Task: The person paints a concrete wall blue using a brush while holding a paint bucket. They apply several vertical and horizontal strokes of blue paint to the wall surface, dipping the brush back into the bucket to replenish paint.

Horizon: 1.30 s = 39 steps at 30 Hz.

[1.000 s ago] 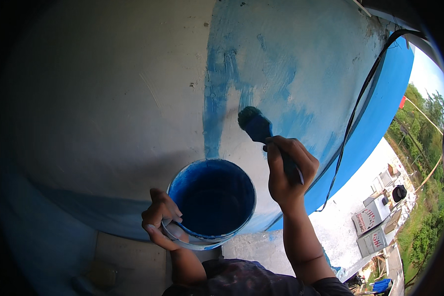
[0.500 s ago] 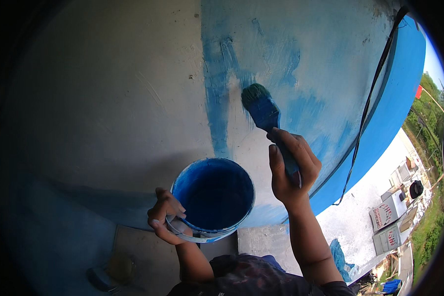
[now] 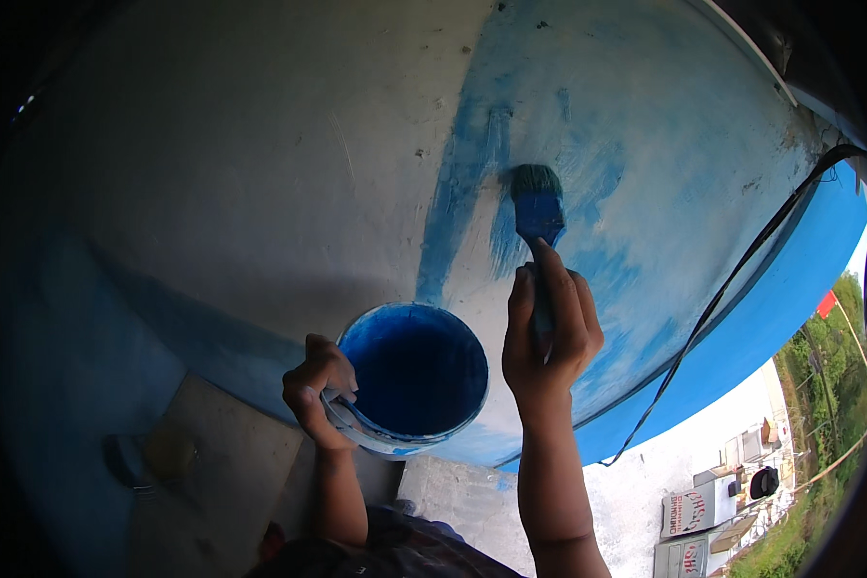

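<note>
My right hand (image 3: 557,328) grips a paintbrush (image 3: 539,207) by its handle, bristles pointing up at the wall. The bristles are dark with paint and lie at, or just off, the partly painted surface; contact cannot be made out. My left hand (image 3: 320,390) is closed on the rim and side of a paint bucket (image 3: 352,435), held below and left of the brush. Blue paint coats the bucket's inside. The wall (image 3: 289,173) is pale grey on the left, with a blue band (image 3: 450,207) and streaky blue strokes around the brush.
A black cable (image 3: 718,299) hangs along the wall's right side, beside a bright blue painted edge (image 3: 742,347). Cardboard boxes (image 3: 689,511) stand on the pale floor at the lower right. A grey board (image 3: 212,453) lies at lower left. Greenery (image 3: 828,385) shows beyond.
The view has tilted and shifted. The brush now points more nearly straight up and sits further right of the blue band. Both hands keep their hold on brush and bucket.
</note>
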Available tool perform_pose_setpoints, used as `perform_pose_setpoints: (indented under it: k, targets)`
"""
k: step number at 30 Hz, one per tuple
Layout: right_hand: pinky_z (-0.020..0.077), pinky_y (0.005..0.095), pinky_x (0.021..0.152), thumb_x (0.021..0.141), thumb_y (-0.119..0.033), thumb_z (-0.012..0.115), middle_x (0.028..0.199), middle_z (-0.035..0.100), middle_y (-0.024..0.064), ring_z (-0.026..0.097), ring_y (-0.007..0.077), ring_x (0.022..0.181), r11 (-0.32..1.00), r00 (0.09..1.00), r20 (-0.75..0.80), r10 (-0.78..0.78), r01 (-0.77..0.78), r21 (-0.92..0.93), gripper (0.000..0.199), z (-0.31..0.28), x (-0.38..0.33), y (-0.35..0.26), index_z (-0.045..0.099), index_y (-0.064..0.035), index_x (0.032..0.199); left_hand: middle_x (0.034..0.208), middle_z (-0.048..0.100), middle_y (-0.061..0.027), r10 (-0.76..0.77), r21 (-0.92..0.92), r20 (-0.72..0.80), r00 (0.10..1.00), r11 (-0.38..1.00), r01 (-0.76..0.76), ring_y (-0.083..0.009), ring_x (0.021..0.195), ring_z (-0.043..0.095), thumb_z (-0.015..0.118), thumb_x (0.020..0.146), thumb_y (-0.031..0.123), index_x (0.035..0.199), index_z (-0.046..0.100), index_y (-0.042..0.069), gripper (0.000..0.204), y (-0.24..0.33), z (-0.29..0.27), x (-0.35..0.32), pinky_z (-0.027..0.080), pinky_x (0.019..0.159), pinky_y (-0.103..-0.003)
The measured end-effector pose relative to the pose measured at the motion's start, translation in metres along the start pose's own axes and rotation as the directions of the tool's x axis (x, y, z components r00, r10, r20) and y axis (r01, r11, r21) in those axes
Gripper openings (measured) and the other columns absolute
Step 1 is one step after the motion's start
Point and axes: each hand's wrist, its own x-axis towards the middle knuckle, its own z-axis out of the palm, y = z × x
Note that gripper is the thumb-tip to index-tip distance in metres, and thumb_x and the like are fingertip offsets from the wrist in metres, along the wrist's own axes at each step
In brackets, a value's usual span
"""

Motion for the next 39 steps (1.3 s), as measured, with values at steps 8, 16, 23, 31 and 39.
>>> perform_pose_setpoints:
  k: [8, 16, 23, 31, 39]
  targets:
    - [0.0516, 0.0276, 0.06, 0.105, -0.018, 0.066, 0.07, 0.074, 0.0153, 0.073, 0.0196, 0.062, 0.947, 0.943, 0.138, 0.302, -0.314, 0.073, 0.028, -0.025, -0.026, 0.025, 0.079, 0.0064, 0.099, 0.054, 0.043, -0.0034, 0.032, 0.045, -0.033, 0.999, 0.998, -0.031, -0.0168, 0.052, 0.045, 0.03, 0.11, 0.047, 0.061, 0.043, 0.013, 0.06, 0.017, 0.008, 0.001, 0.042, 0.076, -0.034]
    - [0.0485, 0.0307, 0.059, 0.094, -0.003, 0.073, 0.077, 0.072, 0.016, 0.066, 0.0211, 0.062, 0.983, 0.982, 0.051, 0.181, -0.181, -0.004, 0.021, -0.031, -0.03, 0.059, 0.078, 0.0054, 0.112, 0.054, 0.042, -0.0041, 0.07, 0.136, -0.111, 0.991, 0.989, -0.055, -0.0178, 0.051, 0.047, 0.029, 0.109, 0.047, 0.061, 0.044, 0.013, 0.061, 0.009, 0.008, -0.008, 0.042, 0.066, -0.033]
    - [0.05, 0.0267, 0.061, 0.101, -0.01, 0.07, 0.077, 0.074, 0.015, 0.07, 0.016, 0.064, 0.952, 0.964, -0.01, 0.264, -0.259, 0.161, 0.019, -0.036, -0.003, 0.047, 0.079, 0.0052, 0.109, 0.054, 0.043, -0.0049, 0.014, 0.127, -0.085, 0.996, 0.992, -0.003, -0.0187, 0.051, 0.048, 0.027, 0.109, 0.047, 0.06, 0.044, 0.012, 0.062, 0.016, 0.006, -0.003, 0.042, 0.068, -0.033]
    - [0.0543, 0.0307, 0.068, 0.097, -0.004, 0.072, 0.082, 0.077, 0.017, 0.075, 0.0194, 0.074, 0.954, 0.939, 0.173, 0.297, -0.3, -0.009, 0.02, -0.028, -0.064, 0.04, 0.079, 0.0046, 0.114, 0.054, 0.044, -0.0045, 0.042, 0.02, -0.061, 0.997, 0.999, -0.041, -0.0186, 0.054, 0.05, 0.026, 0.109, 0.045, 0.061, 0.045, 0.011, 0.062, -0.001, -0.001, -0.006, 0.042, 0.07, -0.034]
    - [0.0553, 0.031, 0.065, 0.099, -0.017, 0.077, 0.087, 0.078, 0.0192, 0.076, 0.0232, 0.072, 0.944, 0.963, 0.037, 0.267, -0.27, 0.19, 0.025, -0.01, -0.01, 0.035, 0.079, 0.0017, 0.115, 0.052, 0.043, -0.0037, 0.001, 0.009, -0.076, 0.997, 1.0, 0.0, -0.0175, 0.053, 0.046, 0.029, 0.109, 0.045, 0.059, 0.043, 0.013, 0.061, -0.016, -0.012, -0.022, 0.042, 0.067, -0.033]
